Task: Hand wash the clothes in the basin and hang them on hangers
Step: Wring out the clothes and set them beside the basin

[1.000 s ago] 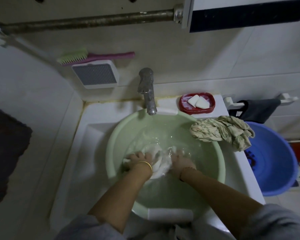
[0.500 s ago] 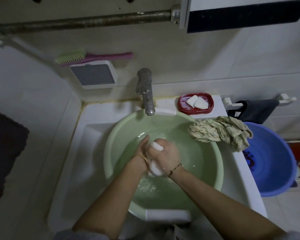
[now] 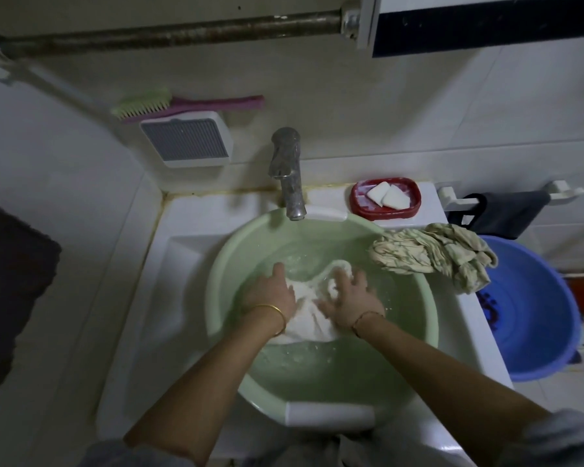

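A pale green basin (image 3: 418, 298) full of water sits in the white sink. In the water lies a white garment (image 3: 309, 315). My left hand (image 3: 272, 291) grips the garment's left side, fingers under the surface. My right hand (image 3: 351, 298) clutches a bunched part of the garment, fingers curled round it. A wrung beige patterned cloth (image 3: 432, 256) lies over the basin's right rim.
A metal tap (image 3: 289, 176) stands over the basin's far rim. A red soap dish (image 3: 385, 198) with two white soap pieces sits on the sink's back right. A blue tub (image 3: 533, 308) stands on the floor to the right. A brush (image 3: 182, 104) rests on a wall box.
Half a second ago both hands held the garment bunched up above the water. Now they have come apart and pushed it back down into the water, spread out.
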{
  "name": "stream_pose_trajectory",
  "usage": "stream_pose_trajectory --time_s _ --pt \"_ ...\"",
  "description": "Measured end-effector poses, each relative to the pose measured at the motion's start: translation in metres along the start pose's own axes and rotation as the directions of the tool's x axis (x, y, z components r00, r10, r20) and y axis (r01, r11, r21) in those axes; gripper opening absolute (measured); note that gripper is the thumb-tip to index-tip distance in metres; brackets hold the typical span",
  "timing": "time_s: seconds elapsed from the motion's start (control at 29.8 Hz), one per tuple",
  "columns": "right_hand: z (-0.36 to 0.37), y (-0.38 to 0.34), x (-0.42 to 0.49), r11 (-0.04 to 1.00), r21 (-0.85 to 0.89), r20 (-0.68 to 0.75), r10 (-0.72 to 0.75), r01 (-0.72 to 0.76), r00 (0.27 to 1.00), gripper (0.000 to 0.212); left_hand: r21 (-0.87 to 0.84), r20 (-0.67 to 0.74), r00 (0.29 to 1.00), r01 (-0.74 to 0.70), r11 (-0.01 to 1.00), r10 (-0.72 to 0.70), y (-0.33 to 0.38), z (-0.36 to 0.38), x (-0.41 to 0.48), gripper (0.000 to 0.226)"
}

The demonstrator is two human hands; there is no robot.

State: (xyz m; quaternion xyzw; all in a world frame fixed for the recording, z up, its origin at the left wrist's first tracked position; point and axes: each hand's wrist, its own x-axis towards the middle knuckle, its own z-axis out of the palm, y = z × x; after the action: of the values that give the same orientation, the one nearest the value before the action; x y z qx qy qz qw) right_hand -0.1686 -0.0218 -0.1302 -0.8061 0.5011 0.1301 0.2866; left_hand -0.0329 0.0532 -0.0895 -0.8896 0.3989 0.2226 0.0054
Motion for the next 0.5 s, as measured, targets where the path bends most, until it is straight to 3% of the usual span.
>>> stream_pose_trajectory --time_s 0.1,0.17,0.24,0.3,0.37,0.4,0.44,0.5 --pt "0.022 0.001 -0.003 0.955 -0.271 0.104 -0.094 0.119 0.990 0.099 0.258 0.206 0.978 -0.076 0.963 0.022 -0.007 0.029 0.002 0.072" --pt "0.031 0.002 -0.001 0.897 -0.403 0.189 -0.111 0.180 0.976 0.090 0.325 0.264 0.964 -0.069 0.943 -0.021 -0.008 0.042 0.001 0.085" --pt "0.031 0.003 0.001 0.906 -0.401 0.218 -0.050 0.136 0.975 0.071 0.362 0.255 0.967 -0.084 0.928 -0.012 -0.008 0.046 0.000 0.089" --pt "0.026 -0.004 0.002 0.973 -0.232 0.194 0.052 -0.005 0.980 0.060 0.244 0.236 0.971 -0.080 0.966 0.021 -0.006 0.048 0.011 0.078" --pt "0.016 -0.014 0.001 0.984 0.091 0.141 0.142 -0.155 0.980 0.054 -0.171 0.248 0.969 0.046 0.984 -0.002 -0.002 0.041 0.022 0.056" --pt "0.010 -0.019 -0.002 0.942 0.284 0.127 0.150 -0.180 0.981 0.049 -0.439 0.256 0.966 0.146 0.887 -0.032 0.001 0.038 0.027 0.039" --pt "0.002 -0.024 -0.006 0.877 0.448 0.120 0.133 -0.174 0.984 0.044 -0.647 0.271 0.959 0.246 0.722 -0.084 0.003 0.032 0.027 0.023" --pt "-0.012 -0.032 -0.021 0.724 0.684 0.059 0.066 -0.089 0.996 0.032 -0.844 0.386 0.908 0.419 0.334 -0.164 0.004 0.023 0.026 0.024"
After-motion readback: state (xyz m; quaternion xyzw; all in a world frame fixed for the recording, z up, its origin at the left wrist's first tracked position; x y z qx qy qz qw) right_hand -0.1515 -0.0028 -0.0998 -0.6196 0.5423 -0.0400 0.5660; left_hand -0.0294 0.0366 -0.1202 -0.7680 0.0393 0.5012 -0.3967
